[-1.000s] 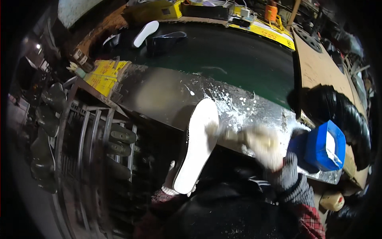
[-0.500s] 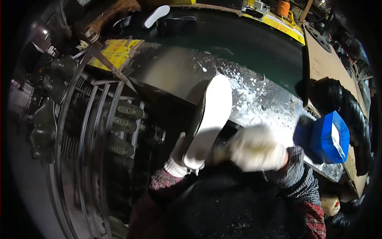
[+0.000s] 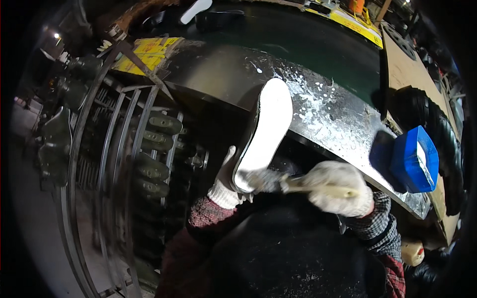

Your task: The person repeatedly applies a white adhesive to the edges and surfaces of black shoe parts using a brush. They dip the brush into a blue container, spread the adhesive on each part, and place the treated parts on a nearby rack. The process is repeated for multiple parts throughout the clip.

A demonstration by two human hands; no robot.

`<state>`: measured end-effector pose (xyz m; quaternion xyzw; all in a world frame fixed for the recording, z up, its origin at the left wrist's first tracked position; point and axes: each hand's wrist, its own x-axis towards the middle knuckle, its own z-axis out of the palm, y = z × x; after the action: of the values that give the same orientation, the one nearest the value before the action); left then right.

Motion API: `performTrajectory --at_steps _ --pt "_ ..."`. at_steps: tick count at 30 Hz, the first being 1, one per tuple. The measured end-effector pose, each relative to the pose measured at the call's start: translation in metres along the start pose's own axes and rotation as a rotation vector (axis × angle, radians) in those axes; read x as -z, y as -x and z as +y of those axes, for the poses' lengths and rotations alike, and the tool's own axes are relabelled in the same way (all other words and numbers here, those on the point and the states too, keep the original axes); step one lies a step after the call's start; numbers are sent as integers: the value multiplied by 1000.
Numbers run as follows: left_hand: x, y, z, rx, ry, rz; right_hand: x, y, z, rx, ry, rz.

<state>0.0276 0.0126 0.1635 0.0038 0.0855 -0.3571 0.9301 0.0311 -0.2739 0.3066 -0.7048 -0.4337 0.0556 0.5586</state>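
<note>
A long shoe (image 3: pixel 268 124) is turned with its white sole facing up; a dark edge shows along its left side. My left hand (image 3: pixel 227 186), in a pale knit glove, grips it at the heel from below, most of its fingers hidden. In my gloved right hand (image 3: pixel 338 191) is a paintbrush (image 3: pixel 300 185) with a wooden handle, held closed. Its dark, whitened bristles touch the heel end of the sole. To the right of that hand, a blue angular container (image 3: pixel 410 159) with white stuff inside stands on the bench.
White splashes cover the metal-topped bench (image 3: pixel 343 134) beyond the shoe. On the left stands a metal rack (image 3: pixel 134 134) holding several dark green, foot-shaped pieces (image 3: pixel 161 141). Another white sole (image 3: pixel 196 11) lies at the far edge. Black ribbed rubber (image 3: pixel 422 124) sits behind the container.
My right hand has moved slightly right and down, and the brush, blurred before, now shows against the heel. My left hand keeps its grip on the shoe.
</note>
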Motion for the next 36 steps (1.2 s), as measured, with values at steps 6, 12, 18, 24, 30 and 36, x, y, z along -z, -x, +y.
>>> performTrajectory --at_steps 6,12,18,24,30,36 --pt "12 12 7 100 19 20 40 4 63 -534 -343 490" --pt "45 21 19 192 150 -35 46 -33 60 -131 587 196" --pt "33 26 22 123 97 -16 29 -24 24 86 547 145" --pt "-67 -10 48 -186 -74 257 21 -41 35 91 543 153" --pt "-121 -96 145 -553 -660 579 100 56 -26 -122 596 590" --pt "-166 -201 128 -709 -475 368 166 254 -114 -158 1085 1421"
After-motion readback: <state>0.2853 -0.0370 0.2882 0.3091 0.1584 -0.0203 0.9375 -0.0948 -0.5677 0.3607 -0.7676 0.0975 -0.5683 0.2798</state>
